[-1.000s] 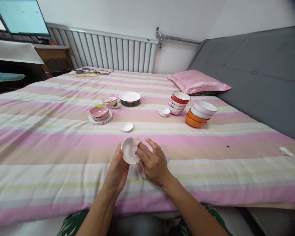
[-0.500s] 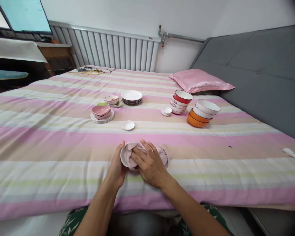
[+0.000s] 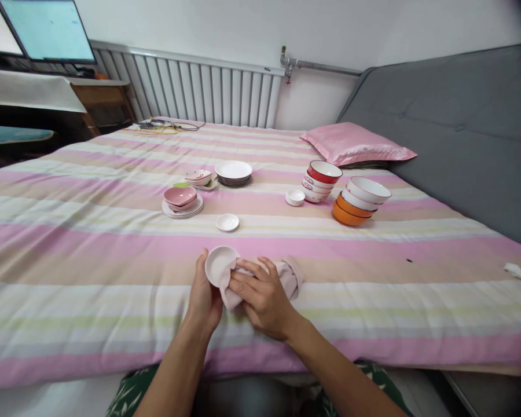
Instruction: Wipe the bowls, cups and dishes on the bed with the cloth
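A small white dish (image 3: 218,264) is tilted up in my left hand (image 3: 203,293), whose fingers close round its left side and underside. My right hand (image 3: 261,295) grips a pale pink cloth (image 3: 292,277) and presses part of it against the dish's right edge. The cloth's loose end trails to the right on the striped bedspread. Just beyond the hands lies another small white dish (image 3: 228,222), resting apart. The underside of the held dish is hidden by my left hand.
Pink bowls (image 3: 180,197) sit on stacked plates at left, near a stack of white plates (image 3: 233,170). Small stacked dishes (image 3: 295,197), red-rimmed bowls (image 3: 324,172) and orange bowls (image 3: 349,215) stand at right. A pink pillow (image 3: 358,143) lies behind them.
My right hand and the cloth have shifted from inside the dish to its right edge, uncovering its inner surface. My left hand has moved slightly left with the dish.
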{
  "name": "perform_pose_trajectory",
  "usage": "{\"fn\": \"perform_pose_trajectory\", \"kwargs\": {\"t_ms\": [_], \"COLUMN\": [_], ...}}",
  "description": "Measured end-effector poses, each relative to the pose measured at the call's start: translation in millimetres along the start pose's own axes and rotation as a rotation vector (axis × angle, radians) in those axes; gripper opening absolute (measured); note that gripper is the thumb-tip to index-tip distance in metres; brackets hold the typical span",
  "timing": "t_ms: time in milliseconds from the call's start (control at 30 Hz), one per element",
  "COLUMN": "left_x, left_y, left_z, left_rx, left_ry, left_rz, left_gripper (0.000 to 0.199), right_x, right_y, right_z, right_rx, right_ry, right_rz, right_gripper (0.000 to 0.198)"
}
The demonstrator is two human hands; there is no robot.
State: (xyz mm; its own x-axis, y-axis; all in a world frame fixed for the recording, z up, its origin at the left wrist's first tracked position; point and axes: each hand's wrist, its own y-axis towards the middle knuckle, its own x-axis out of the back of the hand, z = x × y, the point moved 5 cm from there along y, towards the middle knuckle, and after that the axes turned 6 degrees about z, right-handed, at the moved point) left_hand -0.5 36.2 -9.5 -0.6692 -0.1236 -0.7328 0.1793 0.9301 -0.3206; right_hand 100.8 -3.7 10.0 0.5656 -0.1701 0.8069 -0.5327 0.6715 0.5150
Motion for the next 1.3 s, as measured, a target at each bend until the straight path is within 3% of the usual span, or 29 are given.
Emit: {"fn": "perform_pose_trajectory", "kwargs": {"t_ms": [233, 400, 567, 833, 1100, 1300], "left_x": [-5, -4, -6, -16, -12, -17], "left_y": [-8, -9, -8, -12, -6, -9], "left_z": [12, 21, 32, 32, 21, 27], "left_rx": [0.135, 0.083, 0.110, 0.130, 0.023, 0.118], "left_ry": [-0.032, -0.065, -0.093, -0.044, -0.068, -0.096], "left_rz": [-0.018, -0.026, 0.026, 0.049, 0.003, 0.086], "left_gripper": [0.037, 0.031, 0.035, 0.042, 0.047, 0.047], "right_x": [-6, -9, -11, -6, -10, -6], "right_y": [4, 3, 1, 2, -2, -2], "right_z": [14, 16, 11, -4, -3, -3], "right_rx": [0.069, 0.056, -0.008, -0.188, -0.307, -0.331], "right_ry": [0.024, 0.011, -0.014, -0.124, -0.205, -0.174], "right_rz": [-0.034, 0.005, 0.079, -0.035, -0.050, -0.073], "right_gripper": [0.044, 0.051, 0.061, 0.063, 0.059, 0.061]}}
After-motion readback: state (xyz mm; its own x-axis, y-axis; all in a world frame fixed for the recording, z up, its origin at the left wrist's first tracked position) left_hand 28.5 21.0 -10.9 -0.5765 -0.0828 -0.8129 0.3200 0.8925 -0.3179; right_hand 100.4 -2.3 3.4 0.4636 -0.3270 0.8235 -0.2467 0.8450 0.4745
